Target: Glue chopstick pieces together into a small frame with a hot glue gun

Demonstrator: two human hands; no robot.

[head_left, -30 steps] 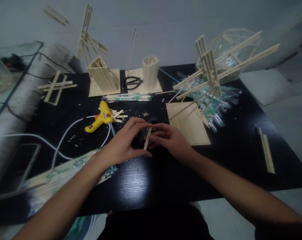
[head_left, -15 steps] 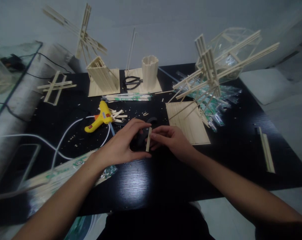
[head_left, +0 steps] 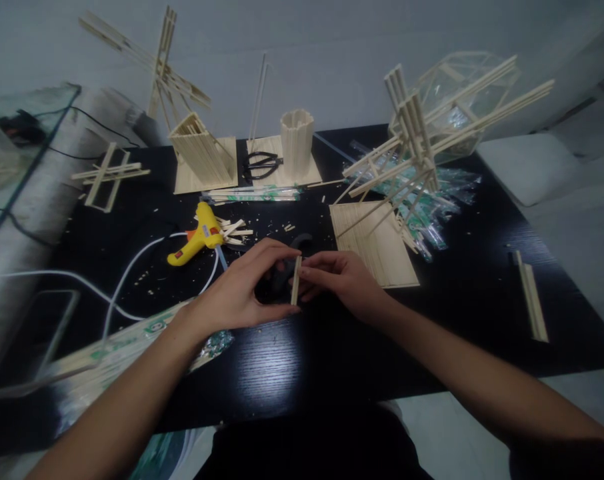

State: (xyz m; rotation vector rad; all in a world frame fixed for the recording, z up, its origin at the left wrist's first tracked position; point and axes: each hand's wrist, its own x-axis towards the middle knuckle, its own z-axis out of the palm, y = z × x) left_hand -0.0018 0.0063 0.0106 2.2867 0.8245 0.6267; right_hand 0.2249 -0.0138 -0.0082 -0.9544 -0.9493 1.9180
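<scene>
A short bundle of wooden sticks [head_left: 296, 281] stands between my hands above the black table. My left hand [head_left: 247, 283] grips it by its two ends, between thumb and fingers. From the right, my right hand [head_left: 345, 280] pinches at the side of the bundle; its curled lower fingers are partly hidden. Behind my fingers lies a dark roll-like object [head_left: 302, 241], mostly covered. A yellow glue gun [head_left: 202, 235] rests to the left of my left hand, beside some short stick offcuts [head_left: 236, 230].
At the back stand a square stick tower [head_left: 202, 153], a round stick tower [head_left: 297, 143] and black scissors [head_left: 262, 165]. A windmill-like stick frame [head_left: 412, 133] rises over a stick panel [head_left: 377, 247] on the right. Packed sticks [head_left: 122, 353] lie front left; loose sticks [head_left: 532, 300] lie far right.
Both hands keep the same hold on the stick bundle, with hardly any movement. The whole view has shifted very slightly.
</scene>
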